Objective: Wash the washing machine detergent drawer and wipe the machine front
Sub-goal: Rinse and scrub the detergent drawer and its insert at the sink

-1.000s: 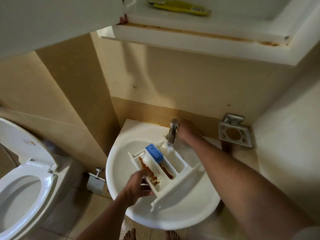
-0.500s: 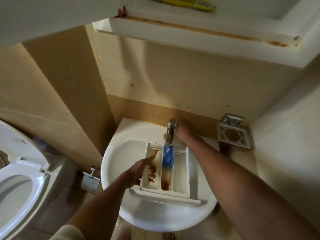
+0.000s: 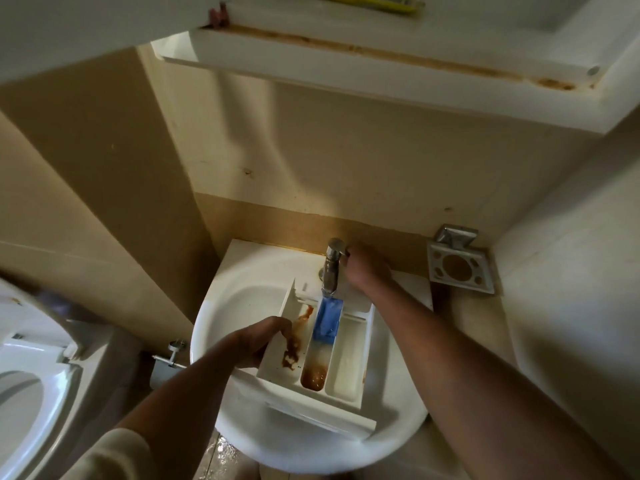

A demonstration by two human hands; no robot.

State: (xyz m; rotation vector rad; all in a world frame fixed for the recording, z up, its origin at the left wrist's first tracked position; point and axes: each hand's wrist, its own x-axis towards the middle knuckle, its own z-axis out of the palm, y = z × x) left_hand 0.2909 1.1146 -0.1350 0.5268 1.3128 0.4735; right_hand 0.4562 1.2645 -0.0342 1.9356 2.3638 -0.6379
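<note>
The white detergent drawer (image 3: 349,362) lies over the round white sink (image 3: 242,306), its front panel toward me. Brown residue streaks its left compartment and pools in the middle one. A blue insert (image 3: 328,317) sits in the middle compartment right under the chrome tap (image 3: 331,268), and water runs onto it. My left hand (image 3: 261,342) grips the drawer's left wall. My right hand (image 3: 367,270) is closed on the tap handle, which it hides.
A toilet (image 3: 31,375) with its seat down stands at the left. A metal toothbrush holder (image 3: 459,268) is fixed to the wall right of the sink. A white cabinet (image 3: 381,60) overhangs above. A paper holder (image 3: 169,358) sits by the sink's left side.
The drawer has turned from a slanted, tilted pose to lie flat with its middle compartment under the tap. Water now flows onto the blue insert and brown water collects at the near end.
</note>
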